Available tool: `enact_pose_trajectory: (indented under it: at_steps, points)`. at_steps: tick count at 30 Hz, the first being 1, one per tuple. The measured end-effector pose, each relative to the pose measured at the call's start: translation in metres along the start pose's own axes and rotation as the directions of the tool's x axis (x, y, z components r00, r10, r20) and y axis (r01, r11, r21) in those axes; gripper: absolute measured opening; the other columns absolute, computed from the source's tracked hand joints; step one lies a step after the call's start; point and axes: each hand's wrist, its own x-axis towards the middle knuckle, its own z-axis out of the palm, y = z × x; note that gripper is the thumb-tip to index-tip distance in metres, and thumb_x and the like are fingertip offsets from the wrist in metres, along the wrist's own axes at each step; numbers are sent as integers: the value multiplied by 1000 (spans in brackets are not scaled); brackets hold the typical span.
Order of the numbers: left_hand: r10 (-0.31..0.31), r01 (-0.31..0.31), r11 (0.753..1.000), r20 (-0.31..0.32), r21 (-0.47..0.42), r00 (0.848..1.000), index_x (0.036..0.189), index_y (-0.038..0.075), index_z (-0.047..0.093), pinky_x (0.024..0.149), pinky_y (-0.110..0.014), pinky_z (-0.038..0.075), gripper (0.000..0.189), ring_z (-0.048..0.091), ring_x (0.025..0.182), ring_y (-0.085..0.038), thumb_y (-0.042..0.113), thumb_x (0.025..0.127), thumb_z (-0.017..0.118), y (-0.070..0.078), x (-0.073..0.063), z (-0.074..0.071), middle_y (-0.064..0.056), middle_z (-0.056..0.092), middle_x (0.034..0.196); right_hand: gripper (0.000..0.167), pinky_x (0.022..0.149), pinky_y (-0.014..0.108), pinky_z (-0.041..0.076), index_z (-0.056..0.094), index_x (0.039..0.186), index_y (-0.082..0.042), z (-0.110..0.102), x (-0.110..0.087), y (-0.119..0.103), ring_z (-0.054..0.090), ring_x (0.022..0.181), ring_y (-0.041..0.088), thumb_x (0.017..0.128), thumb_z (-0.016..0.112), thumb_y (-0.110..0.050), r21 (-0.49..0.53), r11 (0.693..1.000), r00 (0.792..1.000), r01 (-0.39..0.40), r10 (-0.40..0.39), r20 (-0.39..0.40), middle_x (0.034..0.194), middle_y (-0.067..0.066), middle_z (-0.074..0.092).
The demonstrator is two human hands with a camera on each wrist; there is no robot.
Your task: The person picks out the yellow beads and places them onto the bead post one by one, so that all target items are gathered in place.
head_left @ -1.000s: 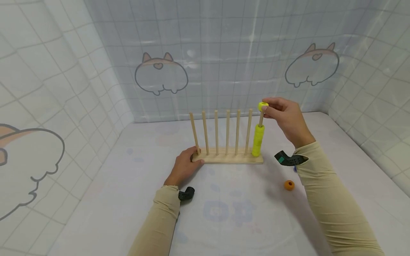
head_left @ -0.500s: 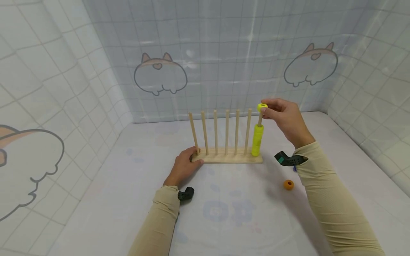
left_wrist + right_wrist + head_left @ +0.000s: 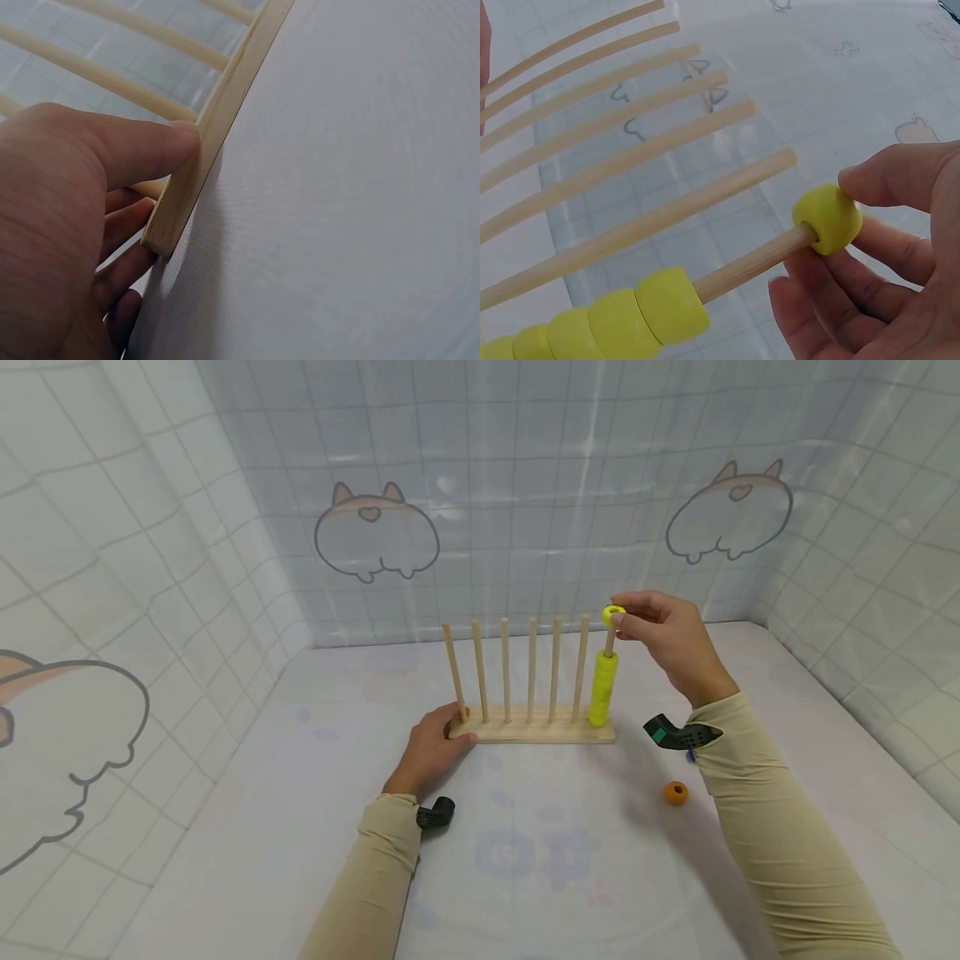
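Observation:
A wooden rack (image 3: 525, 733) with several upright pegs stands on the table. Its rightmost peg (image 3: 754, 264) carries a stack of yellow beads (image 3: 602, 689) on its lower part. My right hand (image 3: 663, 635) pinches one more yellow bead (image 3: 827, 219) between thumb and fingers at the top of that peg; in the right wrist view the peg's tip enters the bead's hole. My left hand (image 3: 431, 743) grips the rack's left end, thumb on the front edge of the base (image 3: 199, 157) and fingers behind it. The other pegs (image 3: 531, 668) are bare.
An orange bead (image 3: 676, 793) lies on the table below my right forearm. A blue thing (image 3: 692, 757) shows partly from behind the right wrist camera (image 3: 678, 733). Tile-patterned sheets (image 3: 525, 485) surround the table (image 3: 337, 693) at the back and sides.
The yellow bead in my right hand has tilted and come slightly lower at the peg's top. My left hand keeps its grip on the rack, and the stacked beads stay put.

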Motion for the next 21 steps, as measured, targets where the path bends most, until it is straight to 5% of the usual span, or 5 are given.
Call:
enact_pose_trajectory:
  at_steps: [21]
  points:
    - [6,-5,999,23,-46,1000,146,14,53,115,-46,32,58,39,142,-27,32,94,70,0,-1,-8,-6,47,152,40,94,29,52,64,128,-2,-9,-5,17,60,109,21,99,65,-30,-131,988,996,-84,82,-23,126,9,64]
